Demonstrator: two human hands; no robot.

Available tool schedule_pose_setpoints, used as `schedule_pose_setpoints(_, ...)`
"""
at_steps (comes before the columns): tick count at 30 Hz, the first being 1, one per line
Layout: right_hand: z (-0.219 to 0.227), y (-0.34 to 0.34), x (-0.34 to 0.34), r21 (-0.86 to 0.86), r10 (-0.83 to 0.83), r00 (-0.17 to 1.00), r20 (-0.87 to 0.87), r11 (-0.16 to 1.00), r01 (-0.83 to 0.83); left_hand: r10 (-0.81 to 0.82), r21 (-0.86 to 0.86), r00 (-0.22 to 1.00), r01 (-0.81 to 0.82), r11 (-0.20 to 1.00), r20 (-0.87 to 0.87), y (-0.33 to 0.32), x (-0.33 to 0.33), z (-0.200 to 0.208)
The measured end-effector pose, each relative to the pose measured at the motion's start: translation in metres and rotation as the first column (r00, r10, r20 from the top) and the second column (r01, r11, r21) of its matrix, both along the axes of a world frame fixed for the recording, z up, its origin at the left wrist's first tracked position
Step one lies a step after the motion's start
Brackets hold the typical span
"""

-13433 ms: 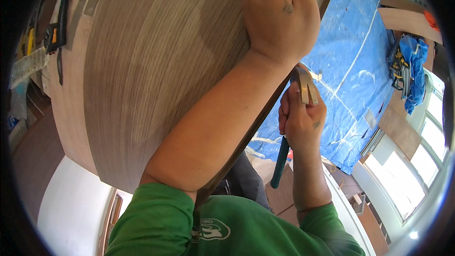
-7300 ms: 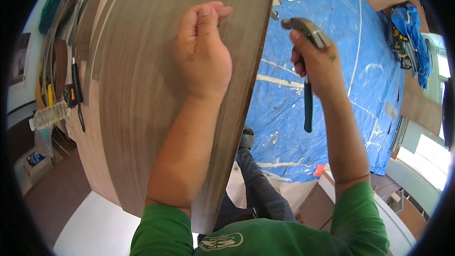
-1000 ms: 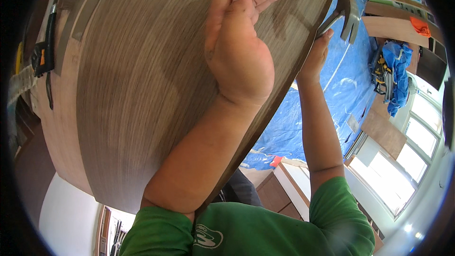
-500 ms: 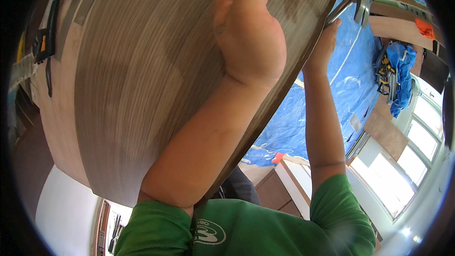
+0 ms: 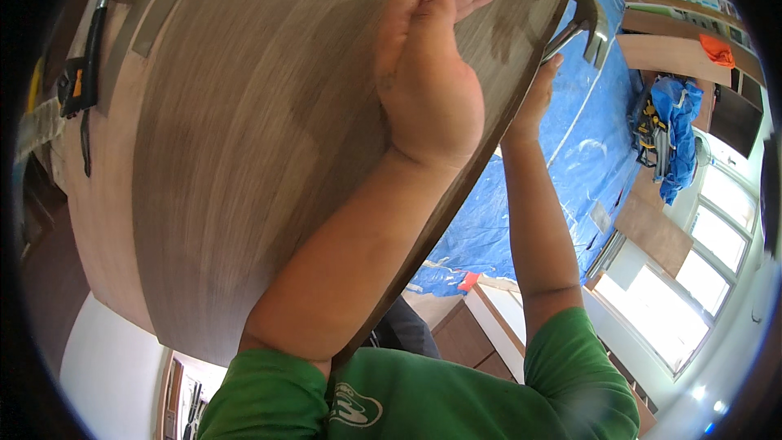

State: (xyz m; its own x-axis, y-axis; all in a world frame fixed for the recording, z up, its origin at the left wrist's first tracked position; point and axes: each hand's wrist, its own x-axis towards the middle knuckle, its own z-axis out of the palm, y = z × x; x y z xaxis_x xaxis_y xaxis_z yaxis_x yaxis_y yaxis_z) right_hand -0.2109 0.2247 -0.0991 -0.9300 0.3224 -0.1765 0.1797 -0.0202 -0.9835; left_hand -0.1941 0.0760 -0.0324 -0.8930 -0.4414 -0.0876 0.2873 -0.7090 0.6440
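Observation:
A large wood-grain panel (image 5: 244,138) fills the left and middle of the head view, its long edge running diagonally on the right. My left hand (image 5: 432,65) rests on its face, bent at the wrist, with the fingers reaching to the right and nothing visible in them. Beyond the panel's edge, my right hand (image 5: 533,106) is closed round the handle of a claw hammer (image 5: 588,24). The metal head stands clear of the far right corner, claw pointing down in the picture. Part of the right hand and the grip are hidden by the panel.
Blue sheeting (image 5: 489,220) lies below the panel on the right. Farther right are wooden boards (image 5: 676,57), an orange cloth (image 5: 717,50), a bundle of blue tarp (image 5: 678,134) and windows (image 5: 652,310). A black-handled tool (image 5: 79,85) lies at the left.
In the picture, the hammer and my right hand have shifted slightly left and down. My left hand also sits a little lower, so more of its fingers show.

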Motion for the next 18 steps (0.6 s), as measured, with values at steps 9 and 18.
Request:
schedule_pose_setpoints(9, 0.007, -0.007, 0.032, 0.117, 0.036, 0.999, 0.023, 0.992, -0.038, -0.012, -0.077, 0.998, 0.007, 0.997, -0.061, -0.001, -0.002, -0.011)
schedule_pose_setpoints(18, -0.023, 0.009, 0.158, 0.586, 0.397, 0.895, 0.204, 0.682, -0.437, 0.008, -0.073, 0.999, -0.011, 0.997, -0.042, -0.001, -0.003, -0.006)
